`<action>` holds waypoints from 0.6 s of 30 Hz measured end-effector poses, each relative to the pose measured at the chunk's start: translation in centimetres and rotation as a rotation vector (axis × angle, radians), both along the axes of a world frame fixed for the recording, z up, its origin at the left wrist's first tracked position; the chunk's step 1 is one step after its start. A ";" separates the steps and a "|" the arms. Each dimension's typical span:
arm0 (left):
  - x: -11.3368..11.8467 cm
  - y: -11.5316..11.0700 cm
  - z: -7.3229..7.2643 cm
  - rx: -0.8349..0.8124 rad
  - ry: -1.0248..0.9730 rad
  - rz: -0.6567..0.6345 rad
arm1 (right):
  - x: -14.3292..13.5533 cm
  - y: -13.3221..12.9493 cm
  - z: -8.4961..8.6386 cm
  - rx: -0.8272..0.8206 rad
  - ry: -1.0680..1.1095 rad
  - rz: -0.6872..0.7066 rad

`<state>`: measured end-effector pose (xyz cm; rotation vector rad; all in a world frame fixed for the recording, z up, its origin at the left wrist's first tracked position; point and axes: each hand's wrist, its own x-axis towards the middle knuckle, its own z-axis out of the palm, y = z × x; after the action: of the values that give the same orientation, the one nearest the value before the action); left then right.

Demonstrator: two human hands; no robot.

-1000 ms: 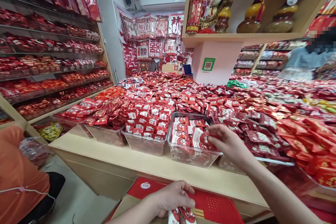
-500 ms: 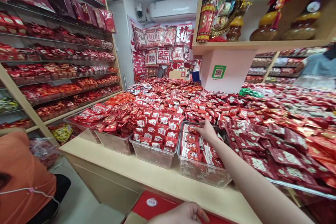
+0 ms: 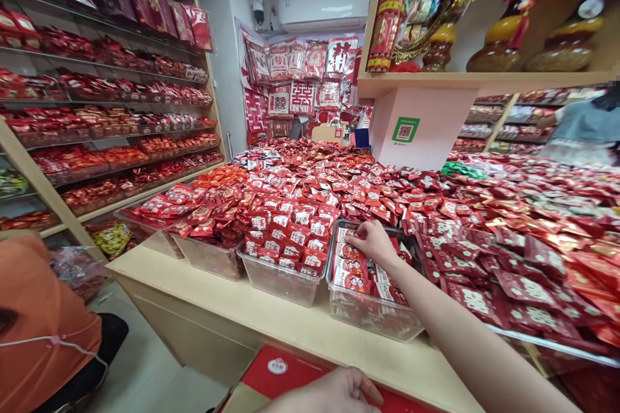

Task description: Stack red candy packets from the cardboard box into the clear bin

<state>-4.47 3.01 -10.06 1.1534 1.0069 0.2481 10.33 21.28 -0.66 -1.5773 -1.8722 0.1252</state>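
My right hand (image 3: pixel 375 244) reaches into a clear plastic bin (image 3: pixel 375 321) at the counter's front. Its fingers are bent together on a small red-and-white packet (image 3: pixel 347 233) at the upper left of the bin. More such packets, printed with cartoon figures, stand in rows in that bin. My left hand (image 3: pixel 332 390) shows at the bottom edge with its fingers curled, above a red box (image 3: pixel 276 371) with a white round label. Whatever lies inside the left fingers is hidden.
Clear bins of red packets (image 3: pixel 285 245) line the counter (image 3: pixel 194 297), with maroon packets (image 3: pixel 484 300) to the right. Shelves of packets (image 3: pixel 111 119) rise at left. A person in orange (image 3: pixel 43 322) is at lower left. A display shelf (image 3: pixel 484 82) overhangs at right.
My right hand has shifted slightly left within the bin, its fingers now on packets nearer the bin's left side. My left hand stays low, moved slightly left in the picture.
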 end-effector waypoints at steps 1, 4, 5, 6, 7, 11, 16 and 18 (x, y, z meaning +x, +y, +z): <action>0.0 0.0 0.0 0.003 -0.006 -0.004 | -0.1 0.1 -0.1 -0.001 -0.014 0.000; -0.1 -0.1 0.3 0.018 -0.023 0.008 | -0.4 0.2 -0.3 -0.007 -0.021 -0.035; -0.2 -0.2 0.3 0.016 -0.025 0.012 | -0.5 0.2 -0.4 -0.006 -0.017 -0.044; -0.2 -0.2 0.3 0.012 -0.027 0.021 | -0.5 0.2 -0.4 -0.003 -0.010 -0.048; -0.2 -0.2 0.3 0.007 -0.033 0.029 | -0.4 0.2 -0.5 0.001 -0.002 -0.047; -0.1 0.0 -0.5 0.015 -0.078 0.049 | -0.4 0.1 -0.2 0.037 0.048 -0.032; -0.2 0.5 -1.5 0.013 -0.041 0.048 | -1.0 -2.5 3.4 0.177 0.189 -0.008; -0.5 0.4 -0.8 -0.011 -0.051 0.060 | -1.1 -6.3 5.0 0.154 0.257 0.069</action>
<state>-4.99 3.37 -10.87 1.1027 0.9974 0.3182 9.25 14.96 4.39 -1.3263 -1.6937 0.2000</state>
